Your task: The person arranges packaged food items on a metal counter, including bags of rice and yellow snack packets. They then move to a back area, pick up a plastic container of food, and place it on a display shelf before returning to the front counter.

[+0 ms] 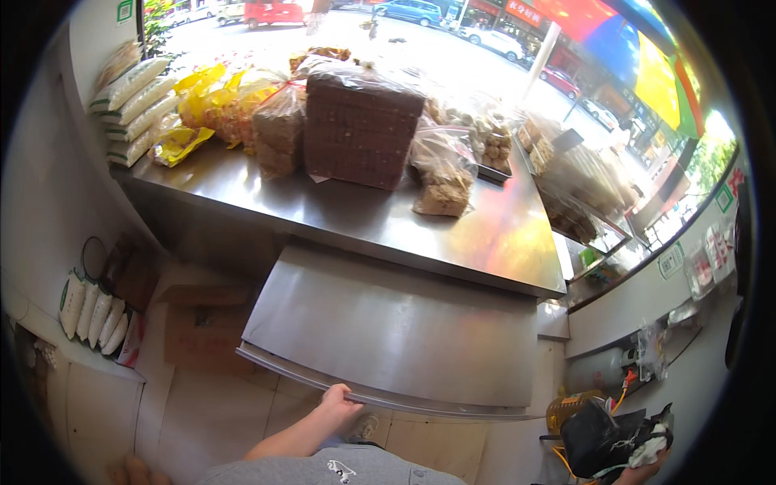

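My left hand (342,401) grips the front edge of a stainless-steel panel (394,327), with its fingers curled over the rim. The panel juts out below a stainless-steel counter (339,200), between me and it. At the lower right rim of the picture, my right hand (648,471) is partly cut off and has a crumpled white cloth (650,450) in its fingers. Close against the cloth is a black bag (597,433); whether the hand also holds the bag, I cannot tell.
On the counter stand a large brown block (364,127) in plastic, a bagged food block (445,188), yellow packages (206,103) and stacked white sacks (136,112). Below are a cardboard box (209,339), white packs (91,312), a gas cylinder (597,371) and an oil jug (567,409).
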The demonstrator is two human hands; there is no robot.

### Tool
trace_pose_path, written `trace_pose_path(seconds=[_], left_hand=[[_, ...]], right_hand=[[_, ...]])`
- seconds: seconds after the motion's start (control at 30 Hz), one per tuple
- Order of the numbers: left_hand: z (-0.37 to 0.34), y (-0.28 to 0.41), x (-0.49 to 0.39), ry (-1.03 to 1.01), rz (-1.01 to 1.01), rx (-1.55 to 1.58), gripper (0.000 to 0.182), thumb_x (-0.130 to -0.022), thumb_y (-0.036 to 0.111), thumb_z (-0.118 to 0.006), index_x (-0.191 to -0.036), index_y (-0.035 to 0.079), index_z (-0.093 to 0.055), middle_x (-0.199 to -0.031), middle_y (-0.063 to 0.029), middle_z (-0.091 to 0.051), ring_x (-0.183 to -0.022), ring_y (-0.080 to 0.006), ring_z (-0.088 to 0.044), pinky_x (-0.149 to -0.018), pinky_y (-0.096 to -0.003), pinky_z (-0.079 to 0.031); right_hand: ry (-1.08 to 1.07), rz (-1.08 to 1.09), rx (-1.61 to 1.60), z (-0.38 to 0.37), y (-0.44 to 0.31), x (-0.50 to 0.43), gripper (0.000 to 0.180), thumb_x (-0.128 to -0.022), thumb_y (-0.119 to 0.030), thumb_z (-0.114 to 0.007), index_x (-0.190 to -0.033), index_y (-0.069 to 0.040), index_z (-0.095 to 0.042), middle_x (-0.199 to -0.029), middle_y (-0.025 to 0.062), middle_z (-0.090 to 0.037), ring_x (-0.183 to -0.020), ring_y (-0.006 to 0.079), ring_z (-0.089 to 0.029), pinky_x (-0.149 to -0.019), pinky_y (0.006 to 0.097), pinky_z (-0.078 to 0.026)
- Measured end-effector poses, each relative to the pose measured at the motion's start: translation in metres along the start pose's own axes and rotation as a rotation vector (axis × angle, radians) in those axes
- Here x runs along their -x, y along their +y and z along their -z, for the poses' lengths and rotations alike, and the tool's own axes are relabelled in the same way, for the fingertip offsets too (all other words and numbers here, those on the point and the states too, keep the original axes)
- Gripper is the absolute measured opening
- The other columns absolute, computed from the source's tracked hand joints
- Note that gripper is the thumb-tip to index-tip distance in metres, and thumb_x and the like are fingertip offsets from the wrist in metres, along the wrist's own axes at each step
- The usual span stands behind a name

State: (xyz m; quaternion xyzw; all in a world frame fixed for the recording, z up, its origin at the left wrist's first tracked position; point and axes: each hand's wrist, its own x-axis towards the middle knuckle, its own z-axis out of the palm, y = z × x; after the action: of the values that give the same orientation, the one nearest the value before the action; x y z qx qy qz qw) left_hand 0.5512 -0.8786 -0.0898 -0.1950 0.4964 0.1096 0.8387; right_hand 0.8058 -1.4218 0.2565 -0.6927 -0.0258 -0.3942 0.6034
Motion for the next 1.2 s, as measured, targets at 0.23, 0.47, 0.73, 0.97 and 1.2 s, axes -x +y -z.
trace_pose_path(seconds=[0.23,0.47,0.73,0.97,1.2], left_hand=[[0.010,-0.001,-0.011,-0.008,0.033,-0.038,0.021,-0.072,0.001,-0.037,-0.092,-0.001,-0.041,-0.103,-0.0167,-0.046,-0.097,-0.0330,-0.048,-0.087,-0.0524,-0.037],[0.035,0.017,-0.064,0.003,0.021,-0.194,0.008,-0.067,0.000,-0.046,-0.072,0.004,-0.042,-0.077,-0.0112,-0.046,-0.072,-0.0273,-0.052,-0.070,-0.0463,-0.046],[0.046,0.028,-0.024,-0.321,-0.131,-0.277,0.017,-0.074,0.016,-0.064,-0.082,0.008,-0.051,-0.078,-0.0079,-0.054,-0.073,-0.0223,-0.051,-0.072,-0.0377,-0.042],[0.064,0.080,0.000,-0.294,-0.335,-0.448,0.036,-0.075,0.026,-0.064,-0.100,0.006,-0.047,-0.100,-0.0107,-0.052,-0.094,-0.0312,-0.048,-0.086,-0.0445,-0.036],[0.050,0.102,-0.008,-0.252,-0.189,-0.032,0.031,-0.065,0.004,-0.045,-0.096,0.000,-0.042,-0.107,-0.0191,-0.044,-0.099,-0.0355,-0.044,-0.085,-0.0599,-0.033]], right_hand=[[-0.378,0.005,-0.350,-0.099,-0.038,0.040,0.041,-0.080,-0.015,-0.049,-0.117,-0.001,-0.040,-0.101,0.0170,-0.054,-0.085,0.0239,-0.056,-0.072,0.0358,-0.049],[-0.994,0.122,-0.679,-0.227,-0.083,0.114,0.039,-0.080,-0.013,-0.049,-0.116,-0.001,-0.041,-0.102,0.0177,-0.056,-0.085,0.0229,-0.058,-0.072,0.0366,-0.051],[-1.070,0.061,-0.355,-0.324,-0.138,0.216,0.017,-0.074,-0.006,-0.045,-0.088,-0.002,-0.054,-0.082,0.0069,-0.054,-0.068,0.0139,-0.053,-0.060,0.0231,-0.043],[-1.280,-0.362,-0.446,-0.372,-0.139,0.283,0.018,-0.072,0.002,-0.048,-0.088,-0.004,-0.055,-0.073,-0.0008,-0.053,-0.061,0.0063,-0.047,-0.054,0.0198,-0.041],[-1.347,-0.271,-0.515,-0.371,-0.121,0.312,0.020,-0.069,0.003,-0.048,-0.087,-0.002,-0.054,-0.075,-0.0001,-0.054,-0.064,0.0061,-0.048,-0.058,0.0197,-0.040]])
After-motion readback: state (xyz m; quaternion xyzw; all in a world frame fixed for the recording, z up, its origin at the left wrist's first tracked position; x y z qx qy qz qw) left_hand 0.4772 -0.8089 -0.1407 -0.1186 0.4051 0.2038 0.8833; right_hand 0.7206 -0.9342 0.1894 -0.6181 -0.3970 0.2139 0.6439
